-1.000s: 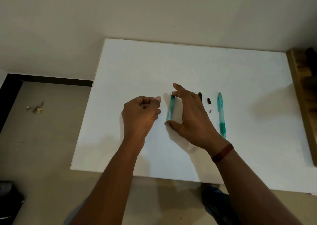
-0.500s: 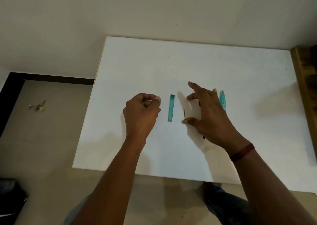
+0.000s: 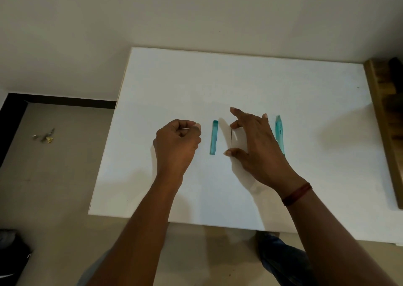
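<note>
Right hand (image 3: 257,146) pinching a lead (image 3: 231,139) by its two ends, low at the middle of the table (image 3: 239,78).

From my feed, the thumb sits at the lead's near end and a curled finger at its far end, with the forefinger lifted straight; I cannot tell whether the lead touches the table. The case (image 3: 214,137) lies flat just left of it, between both hands, touching neither. My left hand (image 3: 176,143) is curled, thumb against forefinger; I cannot tell whether it holds anything. The pencil (image 3: 279,133) lies behind the right hand, partly hidden by it.
</note>
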